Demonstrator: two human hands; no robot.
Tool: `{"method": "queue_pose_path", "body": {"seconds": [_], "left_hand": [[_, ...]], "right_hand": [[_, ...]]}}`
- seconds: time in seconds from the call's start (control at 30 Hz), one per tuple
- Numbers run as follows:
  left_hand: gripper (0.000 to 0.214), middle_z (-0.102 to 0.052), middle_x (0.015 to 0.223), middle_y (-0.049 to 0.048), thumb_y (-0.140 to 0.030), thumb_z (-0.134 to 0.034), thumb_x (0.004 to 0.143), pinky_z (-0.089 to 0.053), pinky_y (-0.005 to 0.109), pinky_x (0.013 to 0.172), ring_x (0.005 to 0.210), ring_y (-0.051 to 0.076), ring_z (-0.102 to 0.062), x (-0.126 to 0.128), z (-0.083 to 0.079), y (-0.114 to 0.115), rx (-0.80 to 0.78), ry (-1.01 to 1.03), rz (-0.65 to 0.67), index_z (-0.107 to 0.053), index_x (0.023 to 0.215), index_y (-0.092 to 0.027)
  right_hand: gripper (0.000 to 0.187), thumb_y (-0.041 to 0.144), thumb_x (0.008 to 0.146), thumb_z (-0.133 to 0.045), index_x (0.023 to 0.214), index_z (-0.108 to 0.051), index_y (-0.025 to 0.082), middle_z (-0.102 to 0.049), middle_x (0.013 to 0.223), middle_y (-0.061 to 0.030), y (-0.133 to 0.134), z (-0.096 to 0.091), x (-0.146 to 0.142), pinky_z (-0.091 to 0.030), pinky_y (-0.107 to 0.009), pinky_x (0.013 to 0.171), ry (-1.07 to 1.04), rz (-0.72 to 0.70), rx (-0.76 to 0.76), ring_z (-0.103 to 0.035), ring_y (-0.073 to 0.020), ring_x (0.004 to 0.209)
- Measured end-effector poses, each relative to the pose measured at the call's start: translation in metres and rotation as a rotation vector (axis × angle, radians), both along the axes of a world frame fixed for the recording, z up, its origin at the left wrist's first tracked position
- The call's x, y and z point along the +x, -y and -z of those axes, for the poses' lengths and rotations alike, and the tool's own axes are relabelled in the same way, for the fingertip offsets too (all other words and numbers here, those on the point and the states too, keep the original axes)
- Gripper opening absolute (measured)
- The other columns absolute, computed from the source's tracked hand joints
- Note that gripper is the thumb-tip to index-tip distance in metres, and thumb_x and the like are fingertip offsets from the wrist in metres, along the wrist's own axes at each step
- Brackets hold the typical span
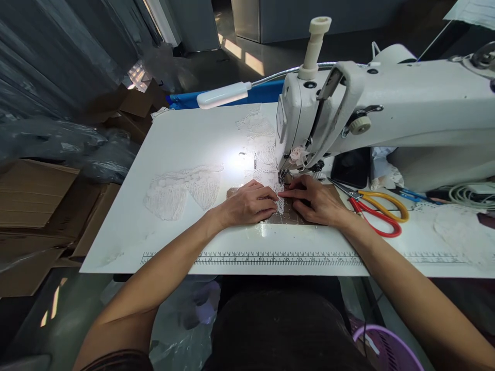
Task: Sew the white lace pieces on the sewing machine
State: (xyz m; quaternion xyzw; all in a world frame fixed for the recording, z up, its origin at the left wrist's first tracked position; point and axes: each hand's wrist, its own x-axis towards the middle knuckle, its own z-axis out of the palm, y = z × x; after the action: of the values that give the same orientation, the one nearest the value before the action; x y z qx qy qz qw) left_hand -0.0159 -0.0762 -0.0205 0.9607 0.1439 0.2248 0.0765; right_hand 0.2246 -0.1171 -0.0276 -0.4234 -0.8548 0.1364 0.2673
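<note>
White lace fabric (280, 205) runs under the needle area of a white sewing machine (297, 111), over a brown plate (297, 218). My left hand (251, 202) lies on the lace from the left, fingers slightly bent and apart, fingertips at its edge; its thumb is hidden. From the right, my right hand (315, 202) reaches in with the index finger stretched to the lace and the thumb spread below. The presser foot (284, 176) is just beyond the fingertips. More lace trails behind the needle, and a separate lace piece (166, 198) lies flat to the left.
Scissors (381, 212) with red and yellow handles lie beside my right wrist. A black phone-like object (350, 167) is under the machine arm. A lamp (224, 95) lights the table (119, 221); a printed ruler (266, 257) runs along its front edge. Cardboard boxes (34, 196) stand left.
</note>
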Motion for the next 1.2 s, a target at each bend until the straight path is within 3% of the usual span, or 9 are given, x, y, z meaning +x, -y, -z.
{"method": "queue_pose_path", "body": {"seconds": [0.3,0.57,0.97,1.2], "left_hand": [[0.019,-0.07,0.096,0.0043,-0.02,-0.051,0.095,-0.048,0.034,0.079,0.08,0.015,-0.061,0.001,-0.008,0.008,0.093,-0.071,0.011,-0.07,0.089,-0.019],[0.019,-0.067,0.091,0.006,-0.028,-0.059,0.083,-0.05,0.037,0.082,0.081,0.019,-0.061,0.003,-0.029,0.005,0.015,-0.235,0.102,-0.07,0.094,-0.017],[0.033,-0.065,0.103,0.0122,-0.034,-0.06,0.083,-0.042,0.05,0.1,0.087,0.024,-0.062,0.0,-0.029,0.013,0.024,-0.25,0.033,-0.067,0.106,-0.011],[0.033,-0.065,0.105,0.0109,-0.034,-0.057,0.085,-0.038,0.055,0.105,0.086,0.023,-0.062,0.001,-0.018,0.008,0.045,-0.192,-0.007,-0.065,0.108,-0.012]], "right_hand": [[0.035,0.017,0.085,-0.053,0.112,-0.074,0.023,-0.06,0.108,-0.0123,-0.001,0.003,0.001,-0.05,-0.046,0.088,0.034,0.012,0.021,-0.056,-0.0273,0.101],[0.031,0.023,0.089,-0.055,0.114,-0.073,0.026,-0.061,0.109,-0.012,0.001,0.007,0.002,-0.05,-0.047,0.087,0.092,-0.009,0.076,-0.057,-0.0274,0.1],[0.036,0.019,0.09,-0.051,0.121,-0.069,0.022,-0.062,0.107,-0.0144,0.003,0.003,-0.005,-0.049,-0.044,0.082,0.148,0.049,0.043,-0.058,-0.0287,0.099],[0.038,0.02,0.09,-0.046,0.121,-0.068,0.022,-0.06,0.105,-0.0138,0.001,0.004,-0.015,-0.047,-0.041,0.079,0.247,0.187,0.087,-0.056,-0.0268,0.09]]}}
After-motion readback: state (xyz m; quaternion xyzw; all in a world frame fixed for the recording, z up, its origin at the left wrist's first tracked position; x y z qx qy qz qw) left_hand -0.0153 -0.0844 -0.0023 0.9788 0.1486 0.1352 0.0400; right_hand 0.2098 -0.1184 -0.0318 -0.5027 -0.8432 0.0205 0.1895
